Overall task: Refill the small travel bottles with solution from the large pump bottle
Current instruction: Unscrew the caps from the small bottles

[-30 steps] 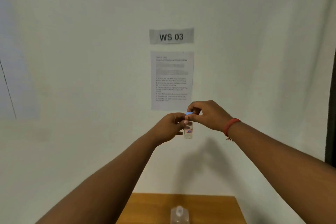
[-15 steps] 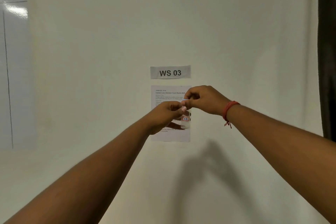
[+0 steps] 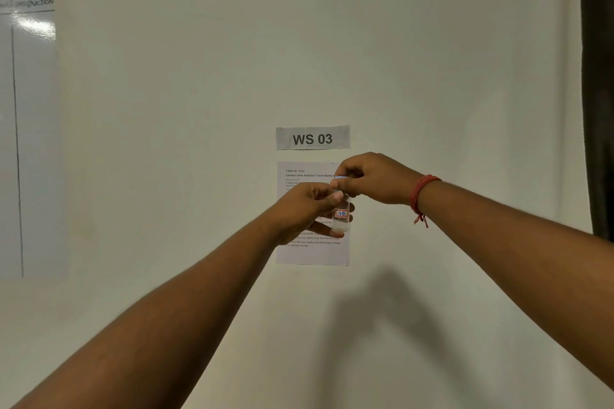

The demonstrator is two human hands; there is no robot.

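At frame centre, the left hand grips a small travel bottle while the right hand pinches its blue cap. This looks like capping or uncapping; next, a careful twist.

Clear bottle, blue cap, red wristband.
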